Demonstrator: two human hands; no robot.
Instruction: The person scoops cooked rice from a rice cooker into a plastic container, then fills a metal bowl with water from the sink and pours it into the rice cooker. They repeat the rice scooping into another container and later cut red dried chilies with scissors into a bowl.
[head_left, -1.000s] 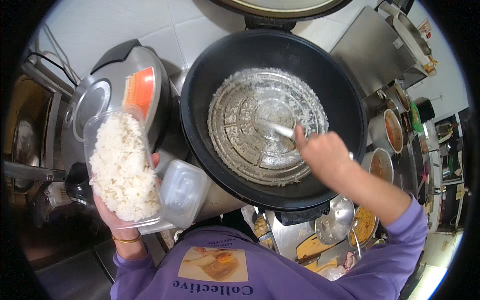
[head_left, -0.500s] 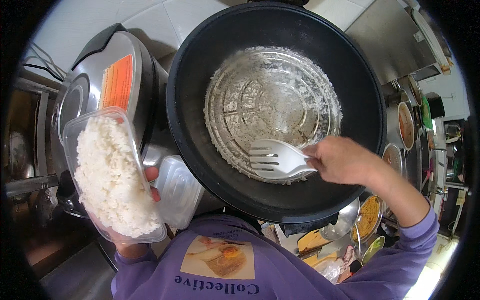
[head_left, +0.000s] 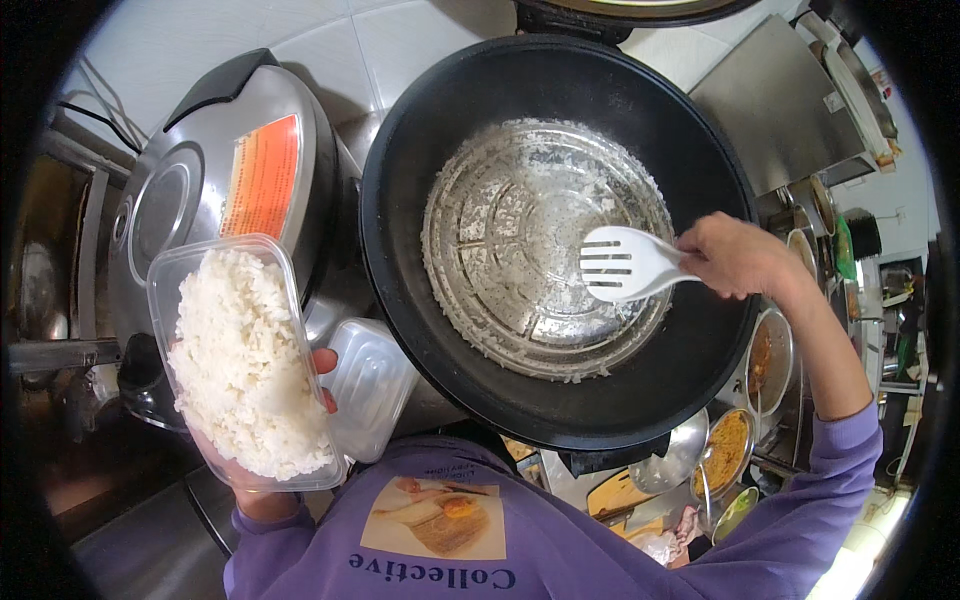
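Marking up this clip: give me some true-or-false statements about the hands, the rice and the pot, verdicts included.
1. The left hand holds a clear container of rice. True.
2. The left hand also holds the slotted spoon. False: the right hand holds the slotted spoon.
3. The black pot is full to its rim. False: its metal bottom shows, with white bits about it.
4. An orange label is on the closed cooker. True.
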